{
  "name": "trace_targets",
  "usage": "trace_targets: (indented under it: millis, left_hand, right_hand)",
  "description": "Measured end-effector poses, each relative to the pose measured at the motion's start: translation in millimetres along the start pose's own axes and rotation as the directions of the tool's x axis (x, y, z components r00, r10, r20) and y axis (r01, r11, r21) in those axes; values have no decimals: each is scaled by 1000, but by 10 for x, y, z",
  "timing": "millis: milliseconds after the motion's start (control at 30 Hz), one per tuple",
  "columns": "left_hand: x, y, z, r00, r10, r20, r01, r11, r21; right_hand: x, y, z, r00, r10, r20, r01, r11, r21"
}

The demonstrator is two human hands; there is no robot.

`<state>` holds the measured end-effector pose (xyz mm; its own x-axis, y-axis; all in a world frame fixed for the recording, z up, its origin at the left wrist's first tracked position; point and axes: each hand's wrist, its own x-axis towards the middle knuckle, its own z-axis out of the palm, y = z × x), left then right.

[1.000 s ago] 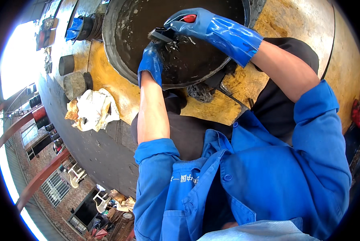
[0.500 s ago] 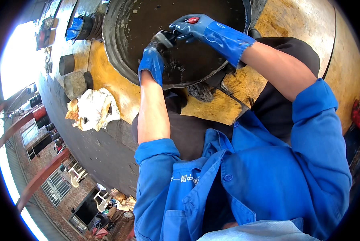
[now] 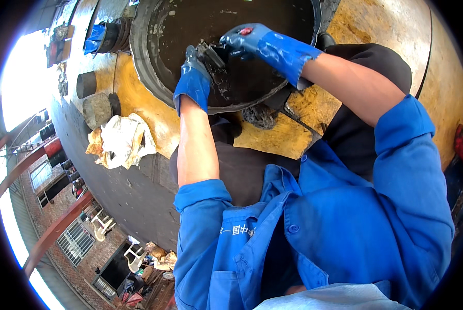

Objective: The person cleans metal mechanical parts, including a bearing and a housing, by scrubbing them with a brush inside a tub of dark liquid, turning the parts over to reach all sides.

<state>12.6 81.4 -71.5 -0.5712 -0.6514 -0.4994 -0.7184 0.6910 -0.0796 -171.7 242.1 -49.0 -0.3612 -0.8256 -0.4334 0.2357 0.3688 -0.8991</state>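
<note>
Both my hands wear wet blue rubber gloves above a wide, round basin (image 3: 146, 62) of dark liquid. My left hand (image 3: 194, 76) is closed on the near side of a black, dripping, block-like piece (image 3: 214, 56) with a flat shiny face; its exact kind cannot be made out. My right hand (image 3: 248, 40) is at the piece's far right side, fingers curled together. A red patch shows at its knuckles. Whatever its fingertips pinch is hidden by the glove and the dark background. Liquid drips and ripples below the piece.
A dark fibrous clump (image 3: 260, 117) lies on the yellowish floor against the basin's near side. To the left are a crumpled white sack (image 3: 122, 140), a short grey cylinder (image 3: 98, 110) and a bucket with blue material (image 3: 104, 37). My knees flank the basin.
My right hand has moved slightly down and left. The black piece has tilted, and its flat face now points more to the right. My left hand has shifted a little lower.
</note>
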Motion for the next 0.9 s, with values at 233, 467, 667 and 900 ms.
trace_targets:
  millis: [233,467,667,900]
  left_hand:
    - [-14,28,7,1000,18,14,-19,997,76]
    - [-48,-62,29,999,7,31,-11,994,111]
    - [-6,-19,17,999,36,32,-40,991,130]
    - [-19,-5,-79,969,223,111,-247,810,532]
  right_hand:
    - [-86,124,13,973,-198,115,222,940,-259]
    - [-159,8,-47,929,-192,317,329,820,-468]
    - [-134,-35,-184,897,-150,416,377,751,-542]
    - [-155,-74,-193,907,-73,415,351,674,-650]
